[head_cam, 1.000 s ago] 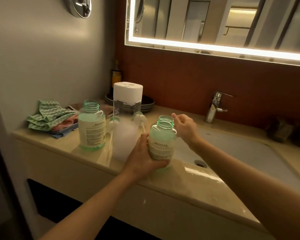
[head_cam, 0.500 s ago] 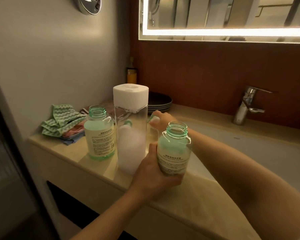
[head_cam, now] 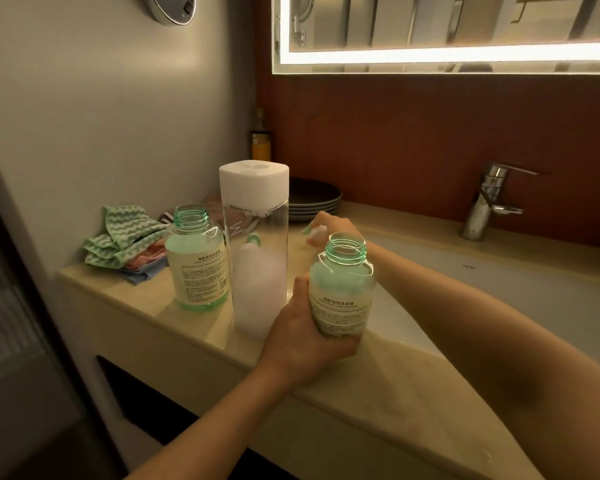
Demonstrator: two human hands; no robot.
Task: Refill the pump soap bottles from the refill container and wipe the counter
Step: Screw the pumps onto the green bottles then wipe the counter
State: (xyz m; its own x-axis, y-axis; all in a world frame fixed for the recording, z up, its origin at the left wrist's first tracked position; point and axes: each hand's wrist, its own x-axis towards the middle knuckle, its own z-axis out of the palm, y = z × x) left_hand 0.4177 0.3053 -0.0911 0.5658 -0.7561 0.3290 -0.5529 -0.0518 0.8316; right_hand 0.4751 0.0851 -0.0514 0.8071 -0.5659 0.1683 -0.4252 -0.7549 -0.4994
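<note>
— Beige counter (head_cam: 378, 403) up front, with the sink basin (head_cam: 499, 299) sunk into it on the right. What does the left hand (head_cam: 302, 341) have?
— Its grip is wrapped round the lower half of an open-necked soap bottle (head_cam: 340, 289), thumb on the near side. The bottle leans a little at the basin's edge. I cannot tell whether its base touches the counter.
— And the right hand (head_cam: 333, 226)?
— It reaches behind that bottle, its grip curled onto a white-and-green pump top (head_cam: 317, 232) low by the counter.
— Where is the refill container (head_cam: 257, 258)?
— Upright just left of the held bottle, clear, white cap on, white in its lower half. A second capless bottle (head_cam: 196, 258) stands beside it on the left.
— Farther back?
— Folded cloths (head_cam: 125, 237) by the wall, dark plates (head_cam: 316, 195), and the faucet (head_cam: 489, 202) under the lit mirror (head_cam: 447, 26).
</note>
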